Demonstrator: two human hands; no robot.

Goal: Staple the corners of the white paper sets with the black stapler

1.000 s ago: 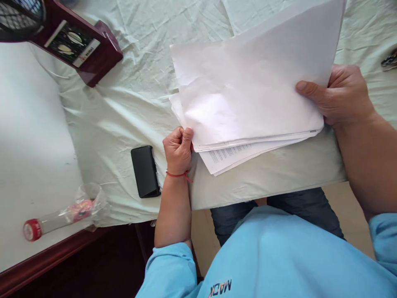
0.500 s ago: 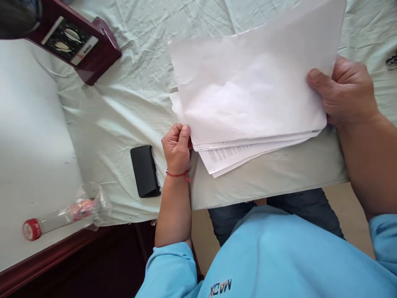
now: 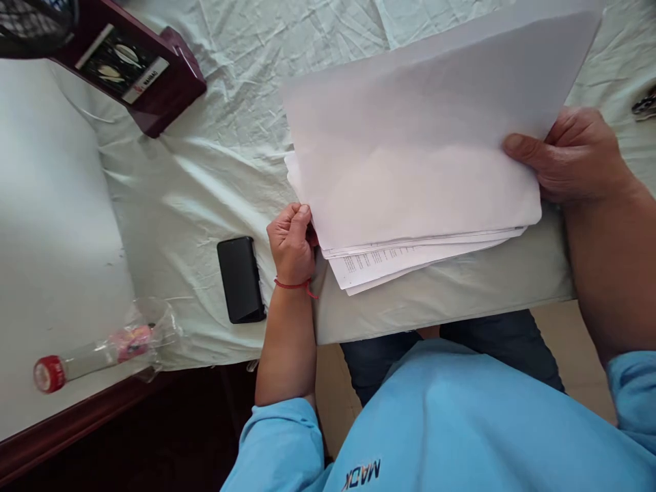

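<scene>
A loose stack of white paper sheets (image 3: 410,164) lies on a pale green cloth (image 3: 215,164) at the near edge of the surface. My left hand (image 3: 292,242) pinches the stack's near left corner, fingers curled; a red thread circles that wrist. My right hand (image 3: 571,160) grips the right edge, thumb on top of the uppermost sheets, which are lifted and tilted up to the right. Printed text shows on a lower sheet (image 3: 379,263) that sticks out at the front.
A black phone (image 3: 240,279) lies left of my left hand. A clear plastic bottle with a red cap (image 3: 87,359) rests at the front left near a dark wood edge. A dark red wooden object (image 3: 143,68) stands at the back left.
The top sheets have risen a little and swung up to the right. My right hand dropped back slightly along the right edge. My left hand stayed at the corner.
</scene>
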